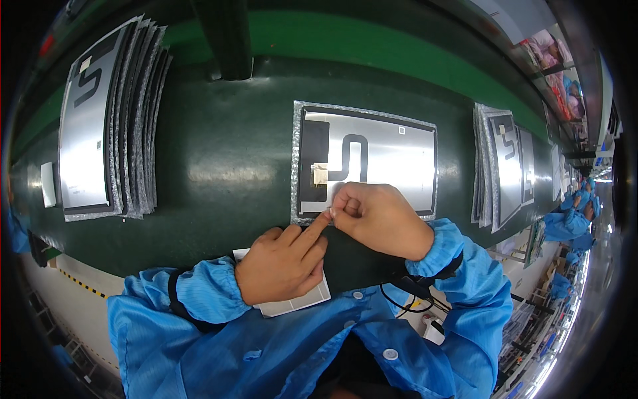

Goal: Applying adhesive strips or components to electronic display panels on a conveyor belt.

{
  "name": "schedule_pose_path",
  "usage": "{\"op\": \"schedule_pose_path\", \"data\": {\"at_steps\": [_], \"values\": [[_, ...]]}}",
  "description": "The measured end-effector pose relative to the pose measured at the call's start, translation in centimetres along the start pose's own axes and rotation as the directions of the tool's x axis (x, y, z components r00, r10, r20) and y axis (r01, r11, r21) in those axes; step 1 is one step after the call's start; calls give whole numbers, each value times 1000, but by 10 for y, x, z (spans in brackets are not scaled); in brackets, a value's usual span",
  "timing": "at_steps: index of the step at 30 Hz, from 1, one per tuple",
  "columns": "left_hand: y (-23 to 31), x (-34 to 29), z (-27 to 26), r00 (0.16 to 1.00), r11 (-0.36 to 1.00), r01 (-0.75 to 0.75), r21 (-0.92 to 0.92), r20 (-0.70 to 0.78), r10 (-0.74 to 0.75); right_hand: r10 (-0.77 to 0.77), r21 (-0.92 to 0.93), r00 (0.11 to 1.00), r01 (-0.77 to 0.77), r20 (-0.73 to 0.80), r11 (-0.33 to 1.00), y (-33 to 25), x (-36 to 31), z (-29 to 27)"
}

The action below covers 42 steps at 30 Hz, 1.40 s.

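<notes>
A flat silver panel (395,156) with a dark frame, a black curved strip and a beige tab (319,173) lies on bubble wrap in front of me. Over its near edge, my right hand (379,213) pinches thumb and forefinger together; a tiny pale spot shows there, too small to name. My left hand (282,263) stretches its index finger to that pinch and touches it, its other fingers loosely bent and its thumb hidden. Beneath the left hand is a white sheet with lines (299,302) at the table's near edge, partly covered.
Stacks of similar panels with bubble wrap between them stand at left (86,153) and right (508,159) on the dark green table (219,146). A white object (48,185) lies beside the left stack. A dark post (226,40) rises behind. People in blue work farther right.
</notes>
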State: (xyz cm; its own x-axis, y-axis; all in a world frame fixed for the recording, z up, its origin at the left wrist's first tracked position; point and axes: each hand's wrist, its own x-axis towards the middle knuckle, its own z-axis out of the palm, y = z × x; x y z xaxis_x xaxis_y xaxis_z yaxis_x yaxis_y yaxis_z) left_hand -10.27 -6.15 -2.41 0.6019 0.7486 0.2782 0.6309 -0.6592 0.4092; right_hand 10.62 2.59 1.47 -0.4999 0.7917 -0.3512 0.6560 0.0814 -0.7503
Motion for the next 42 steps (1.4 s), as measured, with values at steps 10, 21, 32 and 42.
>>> {"op": "schedule_pose_path", "data": {"at_steps": [10,21,32,42], "values": [[1,-1,0,1000,1000,20,-16,0,-20,20,-129,995,-33,-100,991,7,-23,-16],[1,3,-1,999,998,38,-43,18,-37,58,229,983,-17,-174,973,41,-50,-16],[2,5,-2,999,999,40,-36,32,-38,-23,176,967,69,-255,982,46,-51,-13],[1,4,-3,999,1000,18,-14,43,-17,-41,-53,928,23,-371,998,38,-48,-2]]}}
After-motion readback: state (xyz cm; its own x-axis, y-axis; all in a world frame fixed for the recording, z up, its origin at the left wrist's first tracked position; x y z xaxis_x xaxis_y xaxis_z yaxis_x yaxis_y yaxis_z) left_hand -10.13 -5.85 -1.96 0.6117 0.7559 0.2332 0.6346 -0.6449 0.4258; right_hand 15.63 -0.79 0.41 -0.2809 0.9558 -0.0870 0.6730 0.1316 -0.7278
